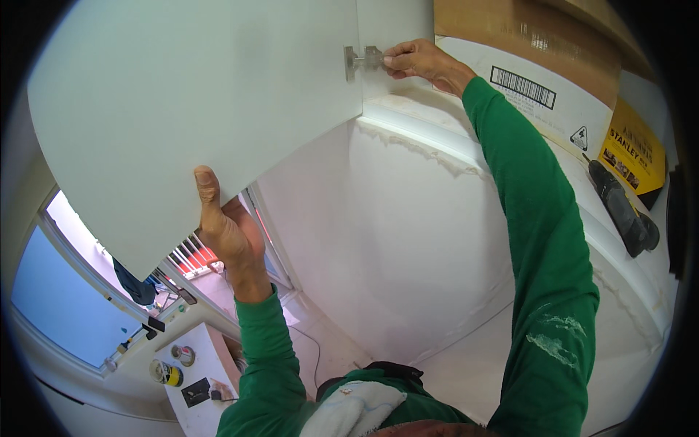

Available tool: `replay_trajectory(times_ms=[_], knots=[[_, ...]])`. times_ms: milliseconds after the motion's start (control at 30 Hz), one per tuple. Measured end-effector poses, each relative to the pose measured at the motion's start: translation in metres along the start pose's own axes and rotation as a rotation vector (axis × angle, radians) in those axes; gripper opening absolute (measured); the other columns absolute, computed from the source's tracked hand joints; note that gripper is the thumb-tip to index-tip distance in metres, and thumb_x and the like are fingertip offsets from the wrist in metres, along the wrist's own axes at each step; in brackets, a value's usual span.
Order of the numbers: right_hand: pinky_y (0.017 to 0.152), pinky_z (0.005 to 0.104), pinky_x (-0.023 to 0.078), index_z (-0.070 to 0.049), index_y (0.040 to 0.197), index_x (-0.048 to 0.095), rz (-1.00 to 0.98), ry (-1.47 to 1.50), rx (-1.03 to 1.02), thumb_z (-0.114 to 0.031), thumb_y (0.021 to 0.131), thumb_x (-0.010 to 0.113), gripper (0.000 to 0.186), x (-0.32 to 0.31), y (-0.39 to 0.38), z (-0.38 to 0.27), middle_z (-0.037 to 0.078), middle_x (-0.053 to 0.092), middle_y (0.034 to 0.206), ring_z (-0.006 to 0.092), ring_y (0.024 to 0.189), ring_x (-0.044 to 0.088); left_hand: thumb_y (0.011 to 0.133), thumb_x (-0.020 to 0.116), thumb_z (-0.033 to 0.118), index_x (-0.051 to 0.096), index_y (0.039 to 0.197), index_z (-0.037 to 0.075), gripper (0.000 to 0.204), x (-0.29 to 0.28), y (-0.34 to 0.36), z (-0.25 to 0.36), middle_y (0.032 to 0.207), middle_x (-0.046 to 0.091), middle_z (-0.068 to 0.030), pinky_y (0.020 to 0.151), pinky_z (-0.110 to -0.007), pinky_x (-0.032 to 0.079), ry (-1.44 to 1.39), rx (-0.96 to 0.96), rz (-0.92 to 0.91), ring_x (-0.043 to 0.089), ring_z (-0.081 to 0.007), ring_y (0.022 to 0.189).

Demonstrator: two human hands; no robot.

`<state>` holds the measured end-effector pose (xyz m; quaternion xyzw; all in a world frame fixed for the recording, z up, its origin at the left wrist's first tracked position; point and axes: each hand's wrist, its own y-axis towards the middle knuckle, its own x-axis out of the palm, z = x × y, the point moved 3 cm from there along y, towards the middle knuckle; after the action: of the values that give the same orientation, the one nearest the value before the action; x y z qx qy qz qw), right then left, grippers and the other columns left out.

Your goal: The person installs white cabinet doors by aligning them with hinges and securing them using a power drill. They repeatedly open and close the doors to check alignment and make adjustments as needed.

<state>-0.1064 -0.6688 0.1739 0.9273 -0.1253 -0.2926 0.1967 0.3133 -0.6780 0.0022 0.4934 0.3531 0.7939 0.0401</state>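
Observation:
A large white cabinet door [182,102] hangs open across the upper left. My left hand [231,229] grips its lower edge, with the thumb flat on the near face and the fingers behind, partly hidden. A metal hinge [354,64] joins the door to the white cabinet side panel [397,22]. My right hand [431,64] is closed at the hinge's panel end, thumb and fingers pinched on it. Whether a small screw is between the fingertips, I cannot tell.
Cardboard boxes [531,91] stand on the shelf at right, beside a yellow box [635,149] and a black power drill [622,211]. Below left, a small white table [191,357] bears a yellow-labelled can [166,373]. A window [65,291] is at far left.

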Motion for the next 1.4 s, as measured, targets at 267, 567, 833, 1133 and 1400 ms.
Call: replay_trajectory(times_ms=[267,567,833,1133,1400], knots=[[0.086,0.0355,0.061,-0.002,0.109,0.076,-0.038,-0.239,0.092,-0.033,0.099,0.085,0.033,-0.005,-0.008,-0.018,0.009,0.076,0.103,0.0175,0.095,0.071,0.112,0.07,0.024,0.067,0.142,0.005,0.036,0.028,-0.01,-0.012,0.142,0.069,-0.0053,0.121,-0.042,0.049,-0.279,0.024,0.002,0.061,-0.0174,0.137],[0.082,0.0379,0.063,0.001,0.118,0.074,0.437,-0.004,-0.345,-0.039,0.106,0.074,0.042,-0.074,0.09,-0.18,0.009,0.075,0.106,0.02,0.096,0.072,0.111,0.071,0.014,0.061,0.147,0.003,0.039,0.04,-0.009,-0.001,0.14,0.067,-0.006,0.119,-0.043,0.051,-0.16,0.044,0.152,0.063,-0.019,0.129],[0.047,0.0381,0.048,-0.003,0.107,0.076,0.664,0.536,-0.441,-0.036,0.109,0.069,0.033,-0.116,0.205,-0.26,0.009,0.065,0.081,0.02,0.06,0.06,0.109,0.074,0.017,0.062,0.146,0.003,0.041,0.025,-0.009,-0.005,0.136,0.068,-0.0057,0.12,-0.042,0.05,-0.124,0.015,0.125,0.063,-0.0192,0.129],[0.043,0.0374,0.045,-0.003,0.114,0.074,0.7,0.467,-0.386,-0.028,0.11,0.066,0.027,-0.132,0.222,-0.268,0.012,0.065,0.087,0.0177,0.054,0.053,0.109,0.075,0.025,0.066,0.142,0.002,0.041,0.023,-0.013,-0.007,0.137,0.069,-0.006,0.12,-0.043,0.049,-0.101,-0.032,0.137,0.063,-0.02,0.13],[0.049,0.0324,0.052,-0.001,0.115,0.075,0.689,0.563,-0.53,-0.022,0.109,0.069,0.023,-0.129,0.214,-0.271,0.01,0.068,0.092,0.0165,0.061,0.054,0.108,0.076,0.034,0.065,0.145,0.005,0.047,0.023,-0.01,-0.014,0.145,0.065,-0.0057,0.123,-0.045,0.046,-0.2,-0.021,0.221,0.058,-0.0217,0.138]])
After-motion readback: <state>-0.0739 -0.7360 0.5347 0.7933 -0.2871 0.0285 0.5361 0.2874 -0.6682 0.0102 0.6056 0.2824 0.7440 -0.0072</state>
